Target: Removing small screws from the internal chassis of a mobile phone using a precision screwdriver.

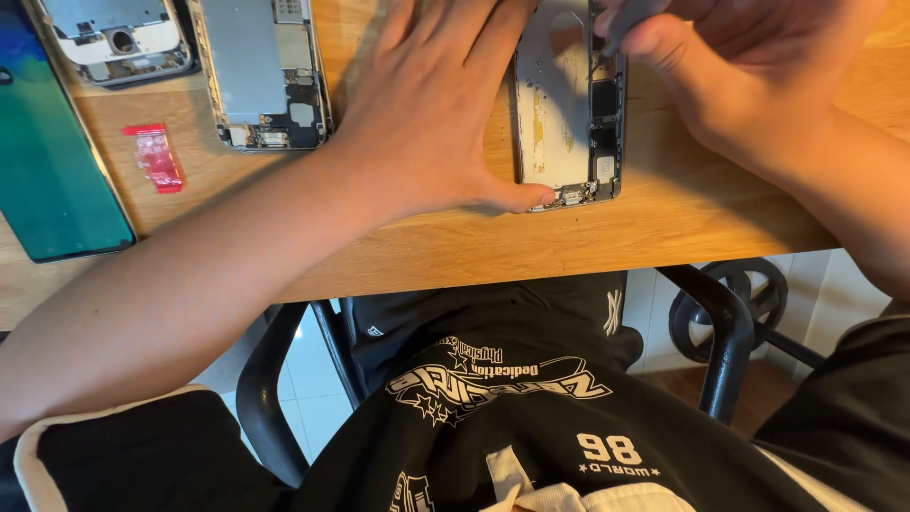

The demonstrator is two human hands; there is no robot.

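Wooden desk (588, 237) fills the upper view, with white floor tiles and a black chair arm (725, 332) below. An opened phone frame (569, 104) lies lengthwise away from the person, port end nearest. Left hand (431, 104) presses flat beside it, fingers spread; right hand (749, 66) curls over its right edge, gripping something grey that I cannot identify.

teal phone (52, 142), red strip (156, 156), black chair (725, 332)

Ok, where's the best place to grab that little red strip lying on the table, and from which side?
Probably by its lower end, coming from above. The red strip lies flat on the wooden table, with bare wood around it between the dark screen panel and an opened phone body, so a fingertip pinch at an end should lift it.
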